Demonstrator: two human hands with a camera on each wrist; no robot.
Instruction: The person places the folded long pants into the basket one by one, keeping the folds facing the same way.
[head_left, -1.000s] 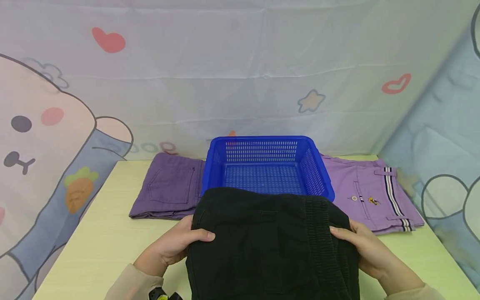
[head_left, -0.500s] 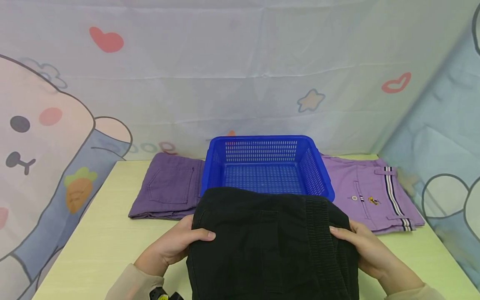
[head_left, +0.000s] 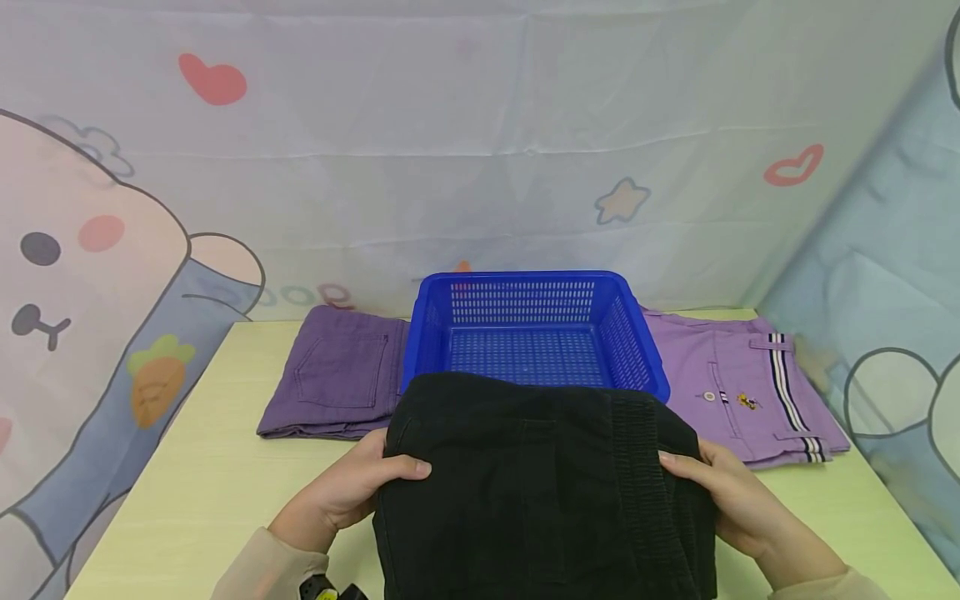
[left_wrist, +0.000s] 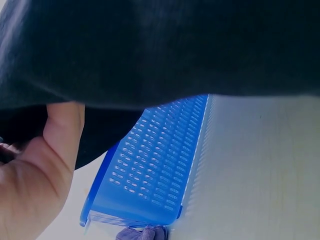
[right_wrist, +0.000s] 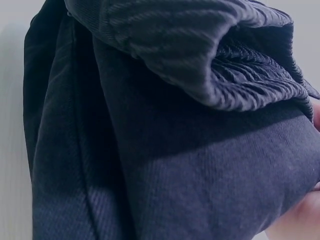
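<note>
Your left hand [head_left: 341, 492] and right hand [head_left: 742, 504] grip opposite sides of the folded black elastic-waisted trousers [head_left: 517, 492], on your side of the blue basket [head_left: 528, 277]. This looks like a holding step; the next move calls for level, even support.

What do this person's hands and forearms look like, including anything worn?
The left hand and right hand are ungloved. The left sleeve and right sleeve are plain beige, ending near the wrists. By the left sleeve is a black object with a yellow-green patch, cut off by the frame edge.
</note>
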